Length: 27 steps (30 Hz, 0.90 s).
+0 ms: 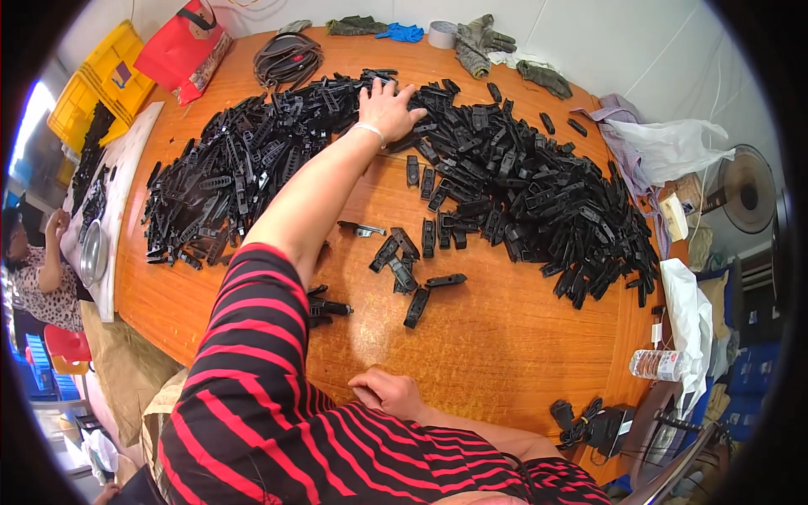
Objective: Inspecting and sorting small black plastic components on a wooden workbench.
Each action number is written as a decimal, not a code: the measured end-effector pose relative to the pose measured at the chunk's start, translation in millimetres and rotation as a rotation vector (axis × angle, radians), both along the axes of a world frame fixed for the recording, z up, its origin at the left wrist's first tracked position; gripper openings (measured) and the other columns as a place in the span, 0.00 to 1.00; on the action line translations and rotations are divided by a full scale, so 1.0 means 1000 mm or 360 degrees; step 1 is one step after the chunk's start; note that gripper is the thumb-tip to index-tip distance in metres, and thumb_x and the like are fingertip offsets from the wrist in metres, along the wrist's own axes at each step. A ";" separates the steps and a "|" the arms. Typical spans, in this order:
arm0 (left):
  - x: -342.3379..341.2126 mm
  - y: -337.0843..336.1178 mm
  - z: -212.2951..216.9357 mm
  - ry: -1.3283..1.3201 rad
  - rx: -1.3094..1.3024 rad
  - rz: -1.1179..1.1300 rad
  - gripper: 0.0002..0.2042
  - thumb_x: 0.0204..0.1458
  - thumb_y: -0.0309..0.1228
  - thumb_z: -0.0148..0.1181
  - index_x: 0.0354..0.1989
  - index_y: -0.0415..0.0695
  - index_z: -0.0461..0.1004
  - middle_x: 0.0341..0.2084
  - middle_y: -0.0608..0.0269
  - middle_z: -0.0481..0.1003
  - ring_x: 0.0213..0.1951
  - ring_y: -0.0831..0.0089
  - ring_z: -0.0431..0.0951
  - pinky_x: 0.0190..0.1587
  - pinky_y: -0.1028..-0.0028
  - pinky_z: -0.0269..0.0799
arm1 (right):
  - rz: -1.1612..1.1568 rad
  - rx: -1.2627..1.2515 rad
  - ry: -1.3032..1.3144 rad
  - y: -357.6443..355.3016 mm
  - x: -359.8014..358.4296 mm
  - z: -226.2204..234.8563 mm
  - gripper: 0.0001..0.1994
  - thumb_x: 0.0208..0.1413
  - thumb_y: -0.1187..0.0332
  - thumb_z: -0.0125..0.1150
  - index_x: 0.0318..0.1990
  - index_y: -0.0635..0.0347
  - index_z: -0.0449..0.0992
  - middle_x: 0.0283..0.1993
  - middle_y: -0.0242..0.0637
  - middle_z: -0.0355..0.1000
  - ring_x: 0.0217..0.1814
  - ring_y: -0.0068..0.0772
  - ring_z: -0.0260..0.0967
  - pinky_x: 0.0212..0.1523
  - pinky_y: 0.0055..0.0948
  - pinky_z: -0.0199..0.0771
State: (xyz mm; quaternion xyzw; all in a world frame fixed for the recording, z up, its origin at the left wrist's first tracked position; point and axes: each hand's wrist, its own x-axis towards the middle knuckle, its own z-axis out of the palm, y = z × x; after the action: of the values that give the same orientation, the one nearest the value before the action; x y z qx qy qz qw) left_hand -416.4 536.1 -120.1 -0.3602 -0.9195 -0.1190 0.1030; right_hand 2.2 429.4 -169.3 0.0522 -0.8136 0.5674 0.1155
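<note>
Stretched far across the table, my left hand (389, 111) lies with fingers spread over the far end of the black parts, where two heaps meet. What its fingertips touch is partly hidden. On the left is a heap of long black slotted plastic parts (252, 151); on the right, a heap of shorter black plastic parts (522, 181). My right hand (389, 394) rests at the near edge with its fingers curled in, and nothing shows sticking out of it. Between the hands lie several loose black pieces (402, 271) and a part with a metal strip (364, 229).
Along the back edge are a coiled black cable (288, 59), grey gloves (484, 42) and a tape roll (442, 34). A red bag (181, 52) stands back left. At right are a plastic bottle (658, 365), a black adapter (609, 429) and a fan (747, 189). Another person (46, 269) sits left.
</note>
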 end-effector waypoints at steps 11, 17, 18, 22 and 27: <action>0.065 -0.019 -0.024 0.0092 0.0040 -0.0319 0.23 0.53 0.55 0.52 0.50 0.54 0.74 0.52 0.57 0.68 0.58 0.57 0.64 0.60 0.45 0.50 | 0.0014 0.0019 -0.0017 0.002 0.000 0.007 0.04 0.52 0.72 0.61 0.36 0.56 0.75 0.29 0.38 0.73 0.28 0.39 0.74 0.25 0.32 0.74; 0.121 -0.068 -0.029 0.0104 0.0183 -0.0491 0.24 0.49 0.52 0.59 0.51 0.54 0.74 0.50 0.58 0.69 0.57 0.53 0.63 0.60 0.44 0.53 | 0.0014 0.0078 -0.0029 0.000 0.001 0.009 0.05 0.50 0.74 0.60 0.35 0.61 0.76 0.31 0.40 0.74 0.29 0.39 0.74 0.28 0.31 0.73; 0.129 -0.076 -0.031 0.0132 0.0207 -0.0545 0.25 0.48 0.52 0.59 0.52 0.54 0.73 0.51 0.57 0.69 0.58 0.53 0.63 0.60 0.45 0.53 | -0.0020 0.0101 0.0025 -0.001 0.001 0.007 0.05 0.50 0.75 0.60 0.35 0.61 0.76 0.32 0.41 0.75 0.30 0.40 0.75 0.29 0.31 0.74; 0.159 -0.108 -0.020 0.0014 0.0108 -0.0709 0.25 0.51 0.48 0.58 0.57 0.53 0.68 0.56 0.57 0.66 0.61 0.53 0.60 0.62 0.50 0.53 | -0.0072 0.0187 0.0120 -0.002 -0.001 0.000 0.05 0.50 0.74 0.60 0.35 0.62 0.77 0.32 0.42 0.75 0.31 0.41 0.75 0.30 0.31 0.74; 0.188 -0.151 0.008 -0.0113 0.0237 -0.0794 0.24 0.54 0.41 0.58 0.59 0.48 0.67 0.57 0.55 0.67 0.61 0.54 0.62 0.62 0.56 0.57 | -0.0095 0.0191 0.0089 0.002 -0.006 0.007 0.05 0.50 0.74 0.60 0.36 0.60 0.77 0.30 0.40 0.74 0.26 0.37 0.73 0.27 0.29 0.71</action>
State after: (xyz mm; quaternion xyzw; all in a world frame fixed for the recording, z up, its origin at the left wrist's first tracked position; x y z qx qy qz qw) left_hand -228.4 385.2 -112.4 -0.5629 -0.7939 -0.2207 0.0644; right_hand -3.4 431.0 -162.6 0.0508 -0.8439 0.5121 0.1518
